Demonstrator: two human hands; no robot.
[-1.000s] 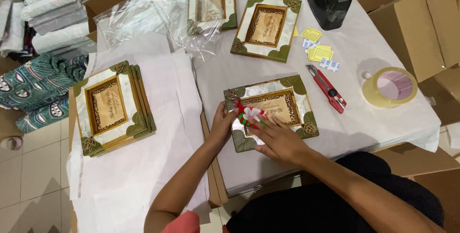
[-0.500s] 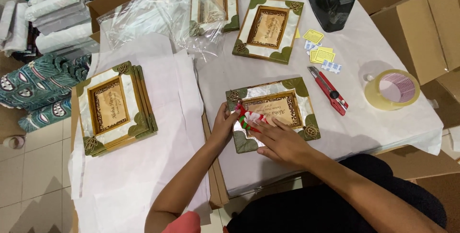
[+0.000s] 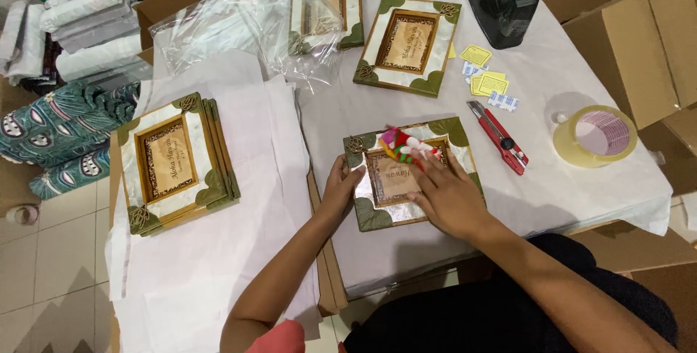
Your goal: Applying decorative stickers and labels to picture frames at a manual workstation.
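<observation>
Flat and open, the right hand [image 3: 449,197] presses a cloth [image 3: 406,146] on the frame [image 3: 406,211]; the left hand [image 3: 340,189] grips the frame's left edge near the table's [image 3: 581,193] front edge.

Under the right hand [image 3: 450,197] lay a square wooden plaque with pearly, glossy panels and matt green corners [image 3: 385,211], its centre a smooth tan wood; the left hand [image 3: 340,189] gripped its left edge. At the right fingertips sat a small red, yellow and white ornament [image 3: 406,146] that looked soft and fuzzy. The white covering [image 3: 581,186] beneath the plaque looked matt and papery, with creases. Right of the grip, a red plastic utility knife [image 3: 501,139] had a dull metal blade, and beyond it a roll of clear tape [image 3: 595,135] shone. Above the grip, crinkled clear plastic bags [image 3: 239,33] glinted.
</observation>
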